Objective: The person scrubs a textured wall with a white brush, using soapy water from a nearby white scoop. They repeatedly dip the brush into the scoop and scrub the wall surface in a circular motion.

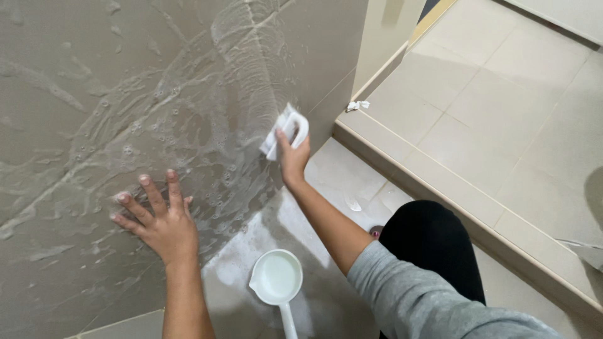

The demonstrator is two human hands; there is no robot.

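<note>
**Scrubbing a soapy wall, brush in one hand**

The white scrubbing brush (286, 130) sits against the grey tiled wall (75, 75), low down and close to the corner where the wall turns. The right hand (293, 157) grasps it, fingers closed around its looped handle, with the bristle side pressed to the tile. The arm reaches out from a grey sleeve (427, 301).

Just around the brush the wall is streaked with soap suds (207, 94), in arcs and swirls with small bubbles scattered through them.

The left hand (160, 220) holds nothing. It lies flat on the wall with fingers spread, palm against the wet tile, to the left of the brush and somewhat lower.

Below the two arms, on the pale floor (345, 169), lies a white dipper (276, 279) with a round bowl and a handle pointing toward the person. The floor near it looks wet and cloudy. A knee in black fabric (433, 242) is bent beside it.

To the right runs a raised tiled step (440, 182), and a small scrap of white (357, 105) lies on its far end near the corner.
</note>
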